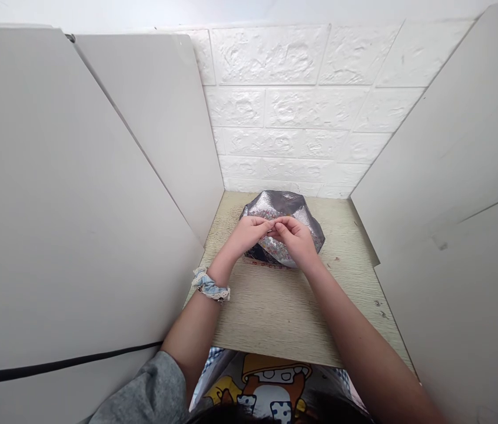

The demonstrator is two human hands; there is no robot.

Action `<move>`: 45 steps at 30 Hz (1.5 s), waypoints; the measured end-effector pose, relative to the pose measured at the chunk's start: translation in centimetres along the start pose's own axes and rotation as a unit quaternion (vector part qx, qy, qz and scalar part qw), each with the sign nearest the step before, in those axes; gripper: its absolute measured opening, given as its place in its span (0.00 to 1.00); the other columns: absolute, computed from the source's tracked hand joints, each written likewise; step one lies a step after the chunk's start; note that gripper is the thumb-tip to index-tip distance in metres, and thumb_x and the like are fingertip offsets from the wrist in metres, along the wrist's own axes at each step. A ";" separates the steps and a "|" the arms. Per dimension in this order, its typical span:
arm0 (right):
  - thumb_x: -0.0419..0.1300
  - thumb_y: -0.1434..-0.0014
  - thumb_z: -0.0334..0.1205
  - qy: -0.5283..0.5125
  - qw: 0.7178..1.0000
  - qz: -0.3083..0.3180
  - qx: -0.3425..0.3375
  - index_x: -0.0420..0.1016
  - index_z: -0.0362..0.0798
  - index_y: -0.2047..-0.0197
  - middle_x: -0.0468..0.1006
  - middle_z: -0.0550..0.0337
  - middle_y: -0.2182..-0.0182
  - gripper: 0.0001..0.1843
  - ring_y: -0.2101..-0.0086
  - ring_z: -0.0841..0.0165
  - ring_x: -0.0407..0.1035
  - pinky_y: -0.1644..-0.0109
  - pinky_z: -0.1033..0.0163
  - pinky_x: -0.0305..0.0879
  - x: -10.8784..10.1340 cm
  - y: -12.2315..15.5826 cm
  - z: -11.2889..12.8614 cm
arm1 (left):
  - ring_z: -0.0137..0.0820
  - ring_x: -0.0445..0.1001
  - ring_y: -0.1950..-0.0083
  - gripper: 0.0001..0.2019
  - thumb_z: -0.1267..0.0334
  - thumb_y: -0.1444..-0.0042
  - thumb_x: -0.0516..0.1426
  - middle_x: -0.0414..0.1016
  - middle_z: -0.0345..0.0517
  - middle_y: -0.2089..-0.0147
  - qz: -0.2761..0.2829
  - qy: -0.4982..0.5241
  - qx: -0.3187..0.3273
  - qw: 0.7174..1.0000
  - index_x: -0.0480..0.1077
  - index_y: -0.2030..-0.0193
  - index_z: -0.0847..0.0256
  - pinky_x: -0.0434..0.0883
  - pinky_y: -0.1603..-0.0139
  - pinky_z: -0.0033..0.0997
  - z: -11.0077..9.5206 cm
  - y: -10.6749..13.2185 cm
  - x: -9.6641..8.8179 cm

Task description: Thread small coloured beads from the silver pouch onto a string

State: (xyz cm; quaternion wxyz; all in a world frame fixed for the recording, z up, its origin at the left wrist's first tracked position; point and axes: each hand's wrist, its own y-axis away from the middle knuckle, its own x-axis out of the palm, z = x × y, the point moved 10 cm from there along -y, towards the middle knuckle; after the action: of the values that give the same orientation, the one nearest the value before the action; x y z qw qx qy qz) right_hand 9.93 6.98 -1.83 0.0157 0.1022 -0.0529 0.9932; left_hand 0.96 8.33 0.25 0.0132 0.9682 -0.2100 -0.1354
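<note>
One left hand [251, 231], one right hand [296, 238], both with fingertips pinched together, over one silvery pouch [281, 202]

A glossy, metallic-looking finish was shown by the silver bag [275, 201], its skin creased into facets and finely pebbled where light was caught. The material of the small pieces [283, 254] in it could not be made out. The tabletop [271, 312] was surfaced in matt, streaked wood grain. The wall [271, 106] was faced with rough, embossed brick pattern, on which a faint sheen was seen. Smooth, matt faces were presented by the left panel [76, 206] and the right panel [465, 147]. The scrunchie [211, 287] was made of gathered cloth, edged with lace-like trim; soft, matt cloth was seen in the sleeve [147, 388].
</note>
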 end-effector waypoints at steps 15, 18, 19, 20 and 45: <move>0.49 0.47 0.40 0.221 0.965 -0.054 -0.132 0.65 0.49 0.71 0.69 0.61 0.74 0.07 0.70 0.69 0.65 0.62 0.60 0.63 -0.4 0.8 2.6 | 0.17 0.48 0.85 0.17 0.53 0.53 0.51 0.51 0.33 0.86 0.022 0.031 -0.011 0.999 0.58 0.82 0.64 0.47 0.85 0.21 0.2 0.1 0.5; 0.48 0.46 0.38 0.289 0.935 -0.045 -0.199 0.66 0.48 0.71 0.69 0.59 0.70 0.07 0.66 0.68 0.64 0.59 0.60 0.61 0.4 1.3 4.5 | 0.19 0.54 0.85 0.16 0.50 0.51 0.49 0.55 0.35 0.85 0.024 0.049 -0.015 0.998 0.62 0.76 0.64 0.49 0.86 0.21 0.5 0.1 0.6; 0.48 0.46 0.38 0.296 0.930 -0.040 -0.216 0.66 0.48 0.71 0.68 0.58 0.68 0.07 0.63 0.68 0.63 0.58 0.60 0.60 0.6 1.4 4.9 | 0.20 0.57 0.85 0.17 0.50 0.51 0.49 0.58 0.36 0.84 0.024 0.053 -0.013 0.998 0.63 0.73 0.64 0.50 0.86 0.21 0.4 0.1 0.6; 0.48 0.46 0.38 0.298 0.926 -0.036 -0.229 0.66 0.48 0.70 0.68 0.57 0.66 0.07 0.61 0.67 0.63 0.57 0.60 0.60 0.7 1.5 5.2 | 0.20 0.60 0.84 0.17 0.50 0.51 0.49 0.62 0.38 0.81 0.023 0.058 -0.009 0.998 0.64 0.71 0.64 0.50 0.86 0.21 0.3 0.1 0.6; 0.47 0.45 0.38 0.293 0.917 -0.059 -0.263 0.64 0.49 0.70 0.68 0.56 0.63 0.07 0.60 0.66 0.63 0.58 0.60 0.61 0.6 2.7 7.3 | 0.24 0.63 0.71 0.12 0.57 0.56 0.56 0.66 0.41 0.75 0.041 0.076 0.076 0.993 0.68 0.74 0.67 0.61 0.67 0.25 -2.3 0.8 0.9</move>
State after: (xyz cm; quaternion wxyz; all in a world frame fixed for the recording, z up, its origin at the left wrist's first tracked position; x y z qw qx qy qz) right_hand 10.72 3.51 5.14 0.1155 -0.1980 -0.2989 0.9264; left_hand 2.02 7.13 2.25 -0.0387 0.9645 -0.2575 -0.0444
